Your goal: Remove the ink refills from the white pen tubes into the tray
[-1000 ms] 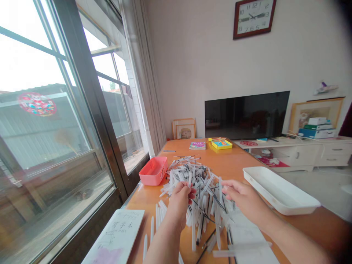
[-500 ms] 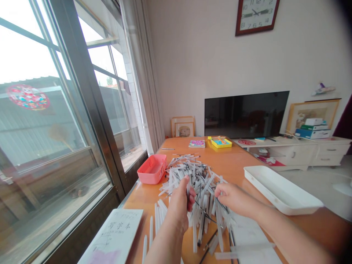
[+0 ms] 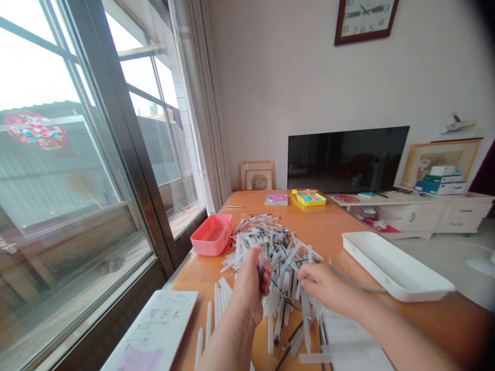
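A heap of pen parts [image 3: 284, 252], with clear barrels, white caps and thin black refills, spreads over the table before me. My left hand [image 3: 251, 283] is closed around a slim pen [image 3: 262, 265] with a dark core, thumb up, above the near side of the heap. To its right, my right hand [image 3: 319, 282] hovers at the heap's right edge with its fingers curled together. Whatever lies between those fingertips, if anything, is hidden. Several translucent barrels [image 3: 221, 299] lie side by side left of my left forearm.
A pink basket [image 3: 211, 246] sits left of the heap, and a white tray [image 3: 402, 286] stands to the right. A notebook [image 3: 162, 319] rests at the near left. Farther back on the orange table [image 3: 247, 202] are a yellow box [image 3: 309, 201] and a small booklet [image 3: 276, 200].
My right hand has shifted slightly left and down, its fingers still curled. My left hand keeps its hold on the pen. The view has moved a little.
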Available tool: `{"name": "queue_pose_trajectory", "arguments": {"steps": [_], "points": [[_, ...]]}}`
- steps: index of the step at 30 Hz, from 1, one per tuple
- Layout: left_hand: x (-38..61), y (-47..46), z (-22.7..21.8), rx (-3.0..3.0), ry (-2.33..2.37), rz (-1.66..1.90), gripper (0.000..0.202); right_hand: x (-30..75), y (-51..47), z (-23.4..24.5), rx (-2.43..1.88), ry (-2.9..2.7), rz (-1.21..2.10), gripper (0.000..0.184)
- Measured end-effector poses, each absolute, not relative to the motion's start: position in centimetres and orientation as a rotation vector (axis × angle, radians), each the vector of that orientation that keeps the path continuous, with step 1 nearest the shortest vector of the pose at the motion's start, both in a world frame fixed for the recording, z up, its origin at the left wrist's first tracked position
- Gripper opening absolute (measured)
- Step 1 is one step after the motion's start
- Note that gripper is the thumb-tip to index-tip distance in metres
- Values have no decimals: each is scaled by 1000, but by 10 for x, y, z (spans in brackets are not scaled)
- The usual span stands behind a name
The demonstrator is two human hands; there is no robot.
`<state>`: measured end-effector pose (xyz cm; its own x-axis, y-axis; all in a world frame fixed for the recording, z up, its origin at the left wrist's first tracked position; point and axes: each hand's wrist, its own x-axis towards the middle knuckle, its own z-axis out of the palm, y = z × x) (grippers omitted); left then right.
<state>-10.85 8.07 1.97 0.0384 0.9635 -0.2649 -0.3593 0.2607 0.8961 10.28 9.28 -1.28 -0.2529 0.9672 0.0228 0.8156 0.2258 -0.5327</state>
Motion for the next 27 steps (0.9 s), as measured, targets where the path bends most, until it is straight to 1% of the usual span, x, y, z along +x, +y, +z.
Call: {"name": "queue_pose_trajectory", "arguments": {"steps": [4,14,19,22,27], "points": [[-112,83,19,720,1072,1188,58,95,92,-11,-1568,-2271,528,23],[-114,85,17,635,1120,1205,60,103,106,-12,-1661,-2221,391,23],[-115,86,18,626,1109,1259,62,75,104,1,-1545,-2238,278,30],[-116,87,17,622,1107,1251,61,58,100,11,-1518,-2290,289,32],[-117,87,15,597,1125,1221,60,56,99,11,-1625,-2373,264,27]]}}
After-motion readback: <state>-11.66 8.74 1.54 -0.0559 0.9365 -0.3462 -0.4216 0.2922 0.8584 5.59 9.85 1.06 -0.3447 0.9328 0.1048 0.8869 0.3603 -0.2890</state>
